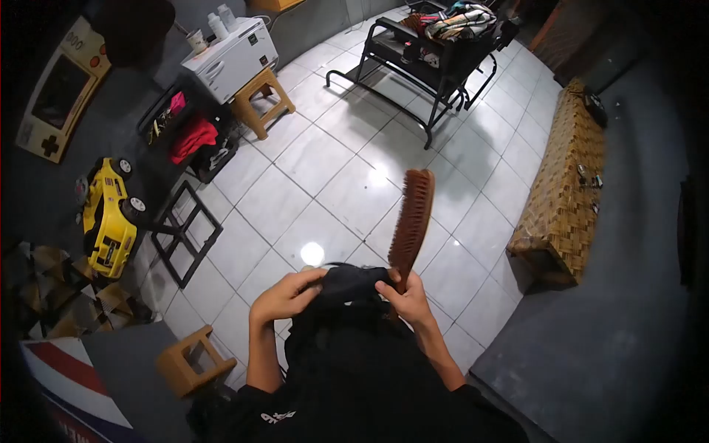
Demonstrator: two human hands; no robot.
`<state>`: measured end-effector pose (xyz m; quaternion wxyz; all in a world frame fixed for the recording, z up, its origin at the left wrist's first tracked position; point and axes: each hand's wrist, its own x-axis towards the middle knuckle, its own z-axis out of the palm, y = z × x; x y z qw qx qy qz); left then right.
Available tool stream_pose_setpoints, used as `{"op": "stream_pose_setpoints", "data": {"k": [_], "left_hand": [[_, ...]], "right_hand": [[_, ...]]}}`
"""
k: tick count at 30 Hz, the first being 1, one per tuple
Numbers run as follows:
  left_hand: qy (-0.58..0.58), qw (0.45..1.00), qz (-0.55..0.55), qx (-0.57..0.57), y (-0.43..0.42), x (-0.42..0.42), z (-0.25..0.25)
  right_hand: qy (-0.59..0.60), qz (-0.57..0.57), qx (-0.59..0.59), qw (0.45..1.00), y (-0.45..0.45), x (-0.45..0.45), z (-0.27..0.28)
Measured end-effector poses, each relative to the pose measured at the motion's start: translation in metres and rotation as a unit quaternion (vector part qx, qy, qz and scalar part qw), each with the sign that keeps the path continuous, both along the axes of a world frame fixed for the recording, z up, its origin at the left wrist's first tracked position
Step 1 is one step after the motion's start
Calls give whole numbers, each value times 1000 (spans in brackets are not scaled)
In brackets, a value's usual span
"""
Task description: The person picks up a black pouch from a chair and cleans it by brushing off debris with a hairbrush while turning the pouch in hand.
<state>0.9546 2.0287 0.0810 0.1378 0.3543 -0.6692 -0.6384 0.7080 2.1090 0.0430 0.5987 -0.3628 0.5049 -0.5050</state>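
Note:
A black item (354,285), perhaps cloth or a cap, is stretched between my two hands in front of my body. At its left end my left hand (290,295) pinches it between thumb and fingers. My right hand (405,297) grips the handle of a brush (412,221) with reddish-brown bristles, and its thumb rests on the right end of the black item. The brush stands upright, bristles facing left. What lies under the black item is hidden.
A brown stool (193,362) stands at lower left, near a black frame (186,235) and a yellow toy car (112,218). Farther off are a white cabinet (235,59) on a stool, a black metal chair (406,59) and a woven bench (557,192) at right.

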Motion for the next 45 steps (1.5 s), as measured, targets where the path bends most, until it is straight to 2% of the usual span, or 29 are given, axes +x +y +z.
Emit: {"op": "stream_pose_setpoints", "data": {"k": [3,4,5,7,8,10,13,14,15,17,18,19,20,21,22,23,25,26,27,29,32,35,37,39,41,42,43,44,45], "left_hand": [[24,999,-5,31,-3,24,-23],[16,999,-30,-36,-9,27,-25],[11,999,-38,-34,-12,28,-23],[-64,996,-55,22,-22,31,-6],[-44,999,-13,15,-22,32,-13],[-29,999,2,-26,-25,36,-24],[13,998,19,-56,-32,38,-22],[30,997,28,-63,-32,38,-26],[47,996,35,-67,-33,38,-25],[30,995,36,-84,-36,37,-15],[31,993,34,-107,-38,37,-14],[31,990,32,-131,-42,38,-12],[45,987,18,-153,-47,38,-9],[44,983,6,-176,-51,39,-6],[43,979,-5,-197,-55,39,-4],[44,975,-15,-217,-58,38,-1],[35,977,-37,-207,-64,35,3],[20,980,-38,-192,-66,34,9],[5,983,-36,-182,-69,33,16],[47,975,-32,-214,-78,36,25],[80,977,-30,-197,-83,40,54],[94,980,-42,-168,-87,39,89],[108,981,-47,-155,-87,38,112],[128,979,-43,-154,-89,38,139],[152,980,-46,-123,-92,40,155],[171,976,-45,-126,-93,39,153],[189,973,-45,-127,-94,40,152],[125,984,-78,-96,-98,43,165],[164,982,-59,-78,-97,38,156]], "right_hand": [[40,-61,3,997,0,22,1],[43,-78,3,996,-1,31,-1],[45,-95,2,994,-3,40,-3],[69,-99,3,993,-7,52,-5],[101,-102,-10,990,-10,58,-6],[119,-128,12,985,-16,71,3],[206,-161,4,965,-19,86,4],[245,-169,-2,955,-18,87,-5],[334,-198,-39,921,-21,93,-3],[503,-247,-106,821,-27,100,7],[517,-258,-86,812,-24,103,10],[452,-286,-19,844,-19,109,13],[308,-321,-14,896,-13,114,7],[155,-349,-8,924,-5,118,-4],[46,-304,-106,946,5,118,-19],[46,-312,-69,947,16,125,-35],[132,-324,-60,935,6,155,-31],[281,-304,20,910,5,163,-40],[326,-298,24,897,-2,176,-28],[249,-342,30,905,4,180,-68],[108,-342,-58,932,-22,184,-21],[122,-343,-224,904,-55,183,7],[275,-356,-238,860,-73,185,8],[440,-364,-250,782,-81,178,-33],[475,-342,-146,797,-73,157,-110],[444,-348,-102,819,-74,149,-130],[455,-318,-4,832,-68,141,-143],[490,-268,76,826,-60,130,-155],[522,-215,156,811,-52,118,-169]]}}
